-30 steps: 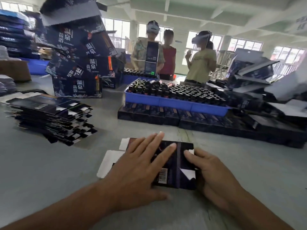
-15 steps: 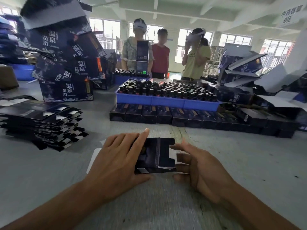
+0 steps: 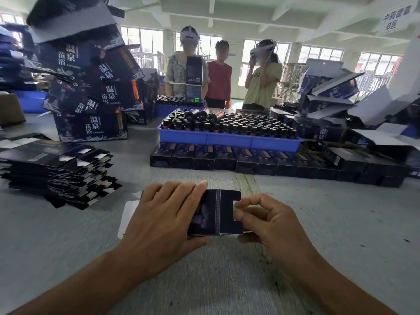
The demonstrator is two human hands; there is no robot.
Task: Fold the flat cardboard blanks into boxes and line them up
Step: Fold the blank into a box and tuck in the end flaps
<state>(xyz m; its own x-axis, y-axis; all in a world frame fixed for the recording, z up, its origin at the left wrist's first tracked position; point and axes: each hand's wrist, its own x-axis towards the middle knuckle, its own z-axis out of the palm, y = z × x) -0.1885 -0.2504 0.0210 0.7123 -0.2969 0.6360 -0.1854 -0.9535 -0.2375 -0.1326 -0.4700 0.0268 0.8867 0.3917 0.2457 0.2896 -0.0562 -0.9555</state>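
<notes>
Stacked cartons (image 3: 91, 128): "温泉苗浴". Hanging sign (image 3: 396, 20): "8区".

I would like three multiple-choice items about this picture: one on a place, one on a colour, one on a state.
1. Where is the stack of flat blanks?
A. left of the hands
B. in the blue tray
C. behind the people

2. What colour is the tray of bottles?
A. red
B. blue
C. white

3. What is the left hand doing?
A. hanging idle
B. holding a bottle
C. holding the dark box

Key: 1 A, the stack lies at the table's left. 2 B, its wall is blue. 3 C, its fingers and thumb clasp the box; the right hand works its end.
</notes>
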